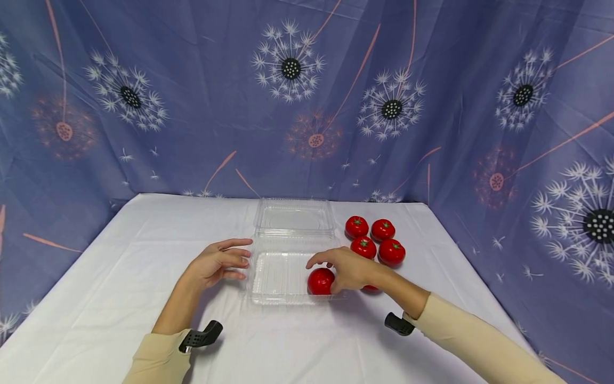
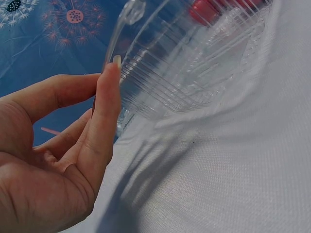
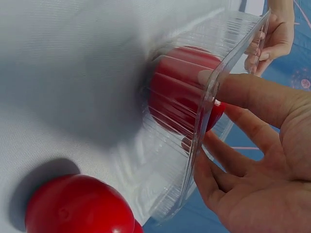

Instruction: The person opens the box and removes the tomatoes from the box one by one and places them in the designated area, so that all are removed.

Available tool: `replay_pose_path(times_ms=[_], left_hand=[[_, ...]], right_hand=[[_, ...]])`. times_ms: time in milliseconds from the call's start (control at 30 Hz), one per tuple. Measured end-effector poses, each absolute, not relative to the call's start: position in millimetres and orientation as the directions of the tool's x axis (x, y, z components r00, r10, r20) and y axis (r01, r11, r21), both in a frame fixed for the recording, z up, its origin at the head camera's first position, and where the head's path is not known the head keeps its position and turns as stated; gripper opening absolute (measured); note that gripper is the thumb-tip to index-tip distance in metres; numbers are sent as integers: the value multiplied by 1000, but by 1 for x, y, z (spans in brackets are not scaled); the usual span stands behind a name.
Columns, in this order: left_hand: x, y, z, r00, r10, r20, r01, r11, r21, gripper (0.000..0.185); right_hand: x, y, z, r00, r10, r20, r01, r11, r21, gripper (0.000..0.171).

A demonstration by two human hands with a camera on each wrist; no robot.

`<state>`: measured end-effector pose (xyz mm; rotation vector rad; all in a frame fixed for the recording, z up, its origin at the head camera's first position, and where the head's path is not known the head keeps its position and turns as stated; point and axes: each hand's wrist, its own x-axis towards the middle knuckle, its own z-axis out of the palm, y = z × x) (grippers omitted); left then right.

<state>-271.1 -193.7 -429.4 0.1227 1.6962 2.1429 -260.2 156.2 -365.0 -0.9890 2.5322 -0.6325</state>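
Observation:
A clear plastic clamshell box lies open on the white table, its lid folded back. One red tomato sits in the near right corner of the tray. My right hand reaches over the tray's right wall, and its thumb and fingers hold this tomato on either side. My left hand rests at the tray's left edge, where straight fingertips touch the ribbed rim. It holds nothing.
Several more red tomatoes lie in a cluster right of the box. One tomato lies just outside the tray wall under my right wrist. A blue dandelion-print cloth hangs behind and beside the table.

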Motion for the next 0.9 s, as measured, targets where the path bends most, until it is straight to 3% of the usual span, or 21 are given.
replay_pose_path(times_ms=[900], left_hand=[[-271, -193, -429, -916, 350, -195, -269, -177, 947, 66]], right_hand=[[-266, 150, -377, -704, -693, -157, -545, 669, -505, 60]])
